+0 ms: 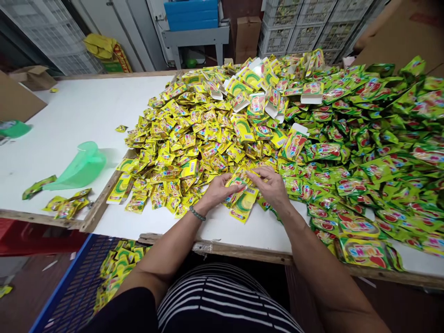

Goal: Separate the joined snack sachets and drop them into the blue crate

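The grip is a fingertip pinch, left hand [218, 190] and right hand [273, 188] closed on a box [244, 206] just below frame centre, apparently working its upper end, where the next move calls for light pressure.

Only word I got anywhere near was on the big green pack [364, 253] at the front edge, right side: chunky multicolour letters, maybe "TURNS", but the middle ones were too mushy to swear by. Similar lettering ran across the open box [294, 141] between the yellow and green heaps, plus the small green packets [324, 151], way too tiny to spell out. The held box [243, 207] showed a barcode [250, 190], digits unreadable, and another box [240, 127] farther back had one too, equally hopeless.
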The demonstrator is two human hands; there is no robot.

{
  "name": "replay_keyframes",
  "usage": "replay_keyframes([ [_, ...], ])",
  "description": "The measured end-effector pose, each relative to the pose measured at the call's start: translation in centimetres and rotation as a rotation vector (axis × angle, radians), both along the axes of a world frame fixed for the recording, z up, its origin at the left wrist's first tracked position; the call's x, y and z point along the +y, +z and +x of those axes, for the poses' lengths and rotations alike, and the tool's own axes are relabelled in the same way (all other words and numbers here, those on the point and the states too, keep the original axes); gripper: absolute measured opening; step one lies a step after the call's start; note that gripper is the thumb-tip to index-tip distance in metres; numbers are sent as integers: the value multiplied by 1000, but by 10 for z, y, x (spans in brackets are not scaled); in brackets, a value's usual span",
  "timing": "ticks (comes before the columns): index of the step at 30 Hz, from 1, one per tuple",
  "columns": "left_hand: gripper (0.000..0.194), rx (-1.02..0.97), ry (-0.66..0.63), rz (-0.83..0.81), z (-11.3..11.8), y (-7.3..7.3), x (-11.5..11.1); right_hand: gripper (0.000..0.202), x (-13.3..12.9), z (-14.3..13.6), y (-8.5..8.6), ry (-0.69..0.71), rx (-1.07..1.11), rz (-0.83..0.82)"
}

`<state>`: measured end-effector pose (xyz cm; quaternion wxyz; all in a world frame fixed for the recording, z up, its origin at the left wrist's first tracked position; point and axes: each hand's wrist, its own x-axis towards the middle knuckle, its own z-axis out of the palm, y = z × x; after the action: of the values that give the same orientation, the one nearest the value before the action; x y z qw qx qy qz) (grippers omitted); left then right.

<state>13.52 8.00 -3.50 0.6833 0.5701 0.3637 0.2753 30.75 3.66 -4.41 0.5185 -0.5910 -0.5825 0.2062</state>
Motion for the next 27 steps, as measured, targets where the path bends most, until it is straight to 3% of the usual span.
replay_keyframes([
  [3, 39, -27, 20, 8, 0, 2, -1, 31, 1, -1, -4, -35, 33, -20],
  [8, 37, -74, 34, 0, -1, -1, -1, 36, 0, -13, -11, 93, 35, -161],
  [13, 39, -76, 35, 33, 2, -6, -1, 44, -1, -19, -7, 143, -26, -123],
  [16, 50, -138, 117, -12, 5, -1, -2, 30, -1, -16, -3, 35, 100, -17],
  [18, 59, -182, 183, -3, 5, 2, -3, 36, -1, -16, -3, -1, 244, -6],
  [20, 62, -213, 225, 55, 3, 5, -2, 38, 0, -18, -6, 81, 377, -61],
  [23, 49, -211, 210, 168, -1, 6, -1, 32, 0, -23, -9, 209, 483, -158],
  [27, 38, -141, 122, 136, -3, 8, -2, 36, -2, -21, -7, 238, 508, -260],
])
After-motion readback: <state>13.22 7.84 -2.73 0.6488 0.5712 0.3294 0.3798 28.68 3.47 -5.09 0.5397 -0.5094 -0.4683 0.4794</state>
